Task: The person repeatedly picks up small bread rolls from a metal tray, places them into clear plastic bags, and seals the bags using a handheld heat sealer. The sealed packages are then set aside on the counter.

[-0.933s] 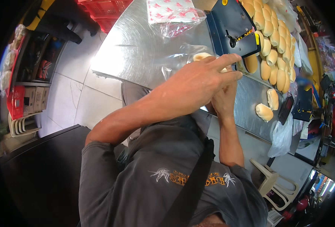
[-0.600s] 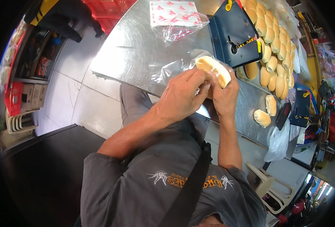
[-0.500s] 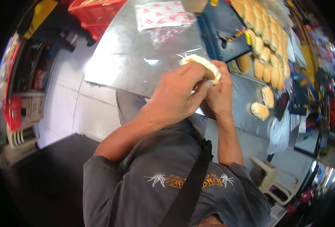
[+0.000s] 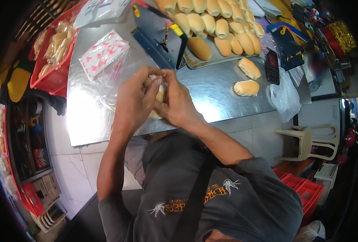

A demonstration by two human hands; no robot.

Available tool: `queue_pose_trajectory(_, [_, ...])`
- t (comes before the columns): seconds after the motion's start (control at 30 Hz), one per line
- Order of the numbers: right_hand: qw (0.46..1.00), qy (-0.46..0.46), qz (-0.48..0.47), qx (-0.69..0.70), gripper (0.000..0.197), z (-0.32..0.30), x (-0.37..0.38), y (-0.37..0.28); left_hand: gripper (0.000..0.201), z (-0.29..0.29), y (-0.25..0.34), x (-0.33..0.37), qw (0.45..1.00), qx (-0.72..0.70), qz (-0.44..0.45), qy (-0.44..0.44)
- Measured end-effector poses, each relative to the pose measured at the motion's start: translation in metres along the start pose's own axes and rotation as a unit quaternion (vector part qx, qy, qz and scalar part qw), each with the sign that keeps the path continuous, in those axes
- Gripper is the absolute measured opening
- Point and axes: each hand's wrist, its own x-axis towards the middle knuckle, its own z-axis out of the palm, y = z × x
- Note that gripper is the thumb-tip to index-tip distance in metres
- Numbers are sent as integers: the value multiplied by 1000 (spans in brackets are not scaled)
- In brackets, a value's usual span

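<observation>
Between my two hands is a bread roll, mostly hidden by my fingers, with what looks like clear plastic about its top. My left hand curls round its left side, thumb and fingertips pinched near the upper end. From the other side my right hand is closed on the same roll, its fingers meeting those of the left at the top. Just beyond them stands a dark blue metal device with a yellow knob. To its left lies a stack of clear bags with a pink-and-white print.
Many rolls crowd a metal tray at the far side. Two loose rolls lie on the steel table, near a black phone-like device and a white plastic bag. Red crates of bagged bread stand left.
My view has turned to the right, so the table and trays sit further left. The roll, sideways before, is now more upright between my hands, whose fingers have come together over its upper end.
</observation>
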Motion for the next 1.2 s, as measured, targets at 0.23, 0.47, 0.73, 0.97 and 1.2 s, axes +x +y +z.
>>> queue_pose_trajectory(0.23, [994, 21, 45, -95, 46, -73, -22, -15, 17, -17, -9, -23, 986, 132, 84, -64])
queue_pose_trajectory(0.47, [841, 135, 30, -523, 62, -187, 66, 69, 16, -3, 0, -43, 982, 183, 42, -19])
queue_pose_trajectory(0.73, [811, 121, 78, -567, 80, -176, 99, 93, 18, -10, -11, -48, 973, 227, 47, -24])
queue_pose_trajectory(0.97, [811, 17, 167, -560, 80, -195, 122, 73, 19, -15, -18, -55, 972, 222, 70, -7])
queue_pose_trajectory(1.2, [808, -21, 153, -568, 79, -206, 139, 67, 20, -14, -12, -61, 974, 224, 29, -20])
